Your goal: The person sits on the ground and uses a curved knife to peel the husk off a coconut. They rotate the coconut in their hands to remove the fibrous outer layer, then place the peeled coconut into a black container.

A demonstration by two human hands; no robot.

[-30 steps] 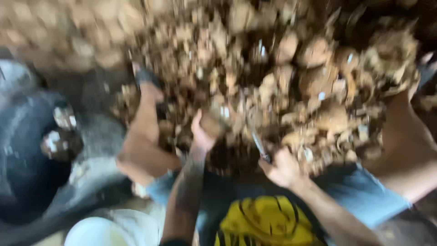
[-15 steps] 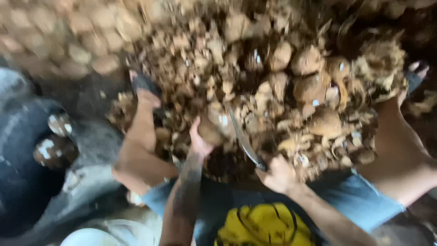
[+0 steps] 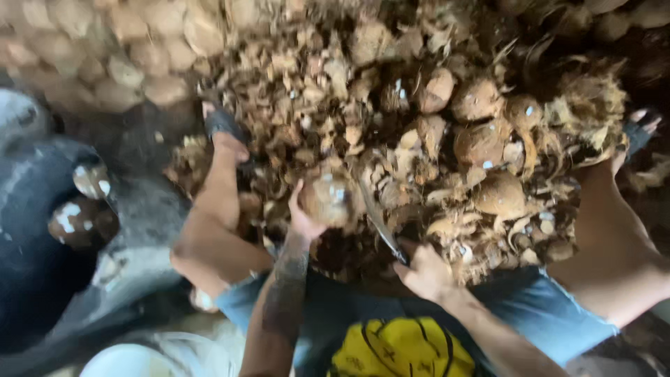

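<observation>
Holding a husked coconut (image 3: 328, 199), the left hand (image 3: 303, 220) grips it from below and the near side, fingers wrapped partway round; nut sits just above the lap, at the near edge of the husk pile (image 3: 391, 91); its brown shell shows pale scraped patches. Right hand (image 3: 426, 272) is closed round the handle of a knife (image 3: 380, 220); blade runs up and to the left from the fist, dark and narrow; its tip lies just beside the coconut on the right; contact between blade and shell cannot be told, frame is blurred. Left forearm (image 3: 283, 307) carries dark markings; it rises from the lower edge toward the nut.

Pile fills the upper and middle frame: torn fibre, shell chips, several whole round nuts (image 3: 499, 195) to the right of the knife; more pale rounded nuts (image 3: 125, 42) heaped at upper left, out of focus. Person sits with bare legs spread round the pile; left knee (image 3: 209, 244) at centre-left, left foot in a dark sandal (image 3: 223, 124) above it; right leg (image 3: 614, 251) along the right edge. Blue shorts (image 3: 530, 314) and a yellow printed shirt (image 3: 401, 349) at the bottom. Dark tub (image 3: 28, 209) at far left holds two peeled nuts (image 3: 80, 220) with white spots; white rounded vessel (image 3: 139, 359) at lower left, only partly in view.
</observation>
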